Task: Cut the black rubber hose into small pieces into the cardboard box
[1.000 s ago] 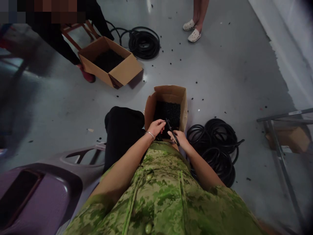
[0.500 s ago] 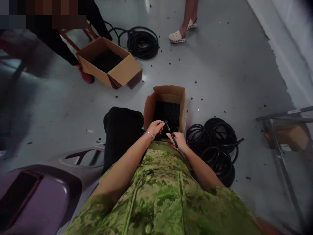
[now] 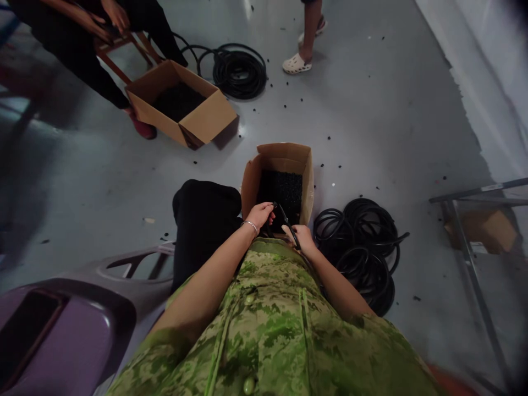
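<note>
Over the near side of a cardboard box (image 3: 307, 187), my left hand (image 3: 261, 213) pinches a dark length of hose (image 3: 275, 205), its end showing at the fingertips. Most of that piece is hidden by the fingers. My right hand (image 3: 304, 238) is closed around black-handled scissors (image 3: 293, 235), whose thin blades point up toward the left fingertips. Small black pieces (image 3: 284, 187) lie in a heap inside the box below both hands.
A tangled coil of black hose (image 3: 363, 242) lies right of the box. Ahead left stand another cardboard box (image 3: 210, 115) and a hose coil (image 3: 239, 71), beside a seated person (image 3: 82, 60). Another person's foot (image 3: 297, 64) is ahead. A purple chair (image 3: 94, 330) stands left, a metal frame (image 3: 474, 264) right.
The hose end now shows at my left fingertips, close to the scissors' blades. My right hand stays nearly in place. The standing person's feet have shifted slightly.
</note>
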{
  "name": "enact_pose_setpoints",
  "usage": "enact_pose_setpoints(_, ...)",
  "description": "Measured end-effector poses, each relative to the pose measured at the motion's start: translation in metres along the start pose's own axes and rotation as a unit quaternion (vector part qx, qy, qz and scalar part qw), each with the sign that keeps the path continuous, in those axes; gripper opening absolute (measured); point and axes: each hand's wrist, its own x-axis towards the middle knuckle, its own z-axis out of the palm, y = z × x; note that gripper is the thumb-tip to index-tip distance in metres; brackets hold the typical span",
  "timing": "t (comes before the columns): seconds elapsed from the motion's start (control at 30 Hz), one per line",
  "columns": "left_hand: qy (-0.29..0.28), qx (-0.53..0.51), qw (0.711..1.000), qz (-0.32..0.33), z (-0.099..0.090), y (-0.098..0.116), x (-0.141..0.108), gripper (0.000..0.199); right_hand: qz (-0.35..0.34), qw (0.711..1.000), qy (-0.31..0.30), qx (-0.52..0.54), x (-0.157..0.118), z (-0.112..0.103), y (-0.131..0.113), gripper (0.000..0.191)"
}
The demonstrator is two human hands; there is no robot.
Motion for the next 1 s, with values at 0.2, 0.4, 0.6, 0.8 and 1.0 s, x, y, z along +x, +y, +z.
enact_pose_setpoints(0.2, -0.023, -0.014, 0.999, 0.027, 0.001, -0.001, 0.000, 0.015, 0.032, 0.984, -0.075, 0.156, -0.006, -0.013, 0.000, 0.058)
enact_pose_setpoints(0.4, -0.053, -0.038, 0.996, 0.052, 0.000, -0.002, -0.003, 0.017, -0.009, 0.989, -0.111, 0.094, -0.006, -0.026, -0.006, 0.055)
enact_pose_setpoints(0.6, -0.061, -0.029, 0.996, 0.062, -0.001, 0.000, -0.005, 0.018, -0.052, 0.993, -0.105, 0.005, -0.003, -0.029, -0.003, 0.052)
enact_pose_setpoints(0.8, -0.057, -0.013, 0.996, 0.066, 0.000, 0.000, -0.005, 0.020, -0.064, 0.993, -0.090, -0.030, -0.003, -0.030, -0.003, 0.050)
enact_pose_setpoints(1.0, -0.059, -0.009, 0.996, 0.070, -0.001, -0.002, -0.004, 0.020, -0.089, 0.991, -0.084, -0.046, -0.005, -0.033, -0.004, 0.050)
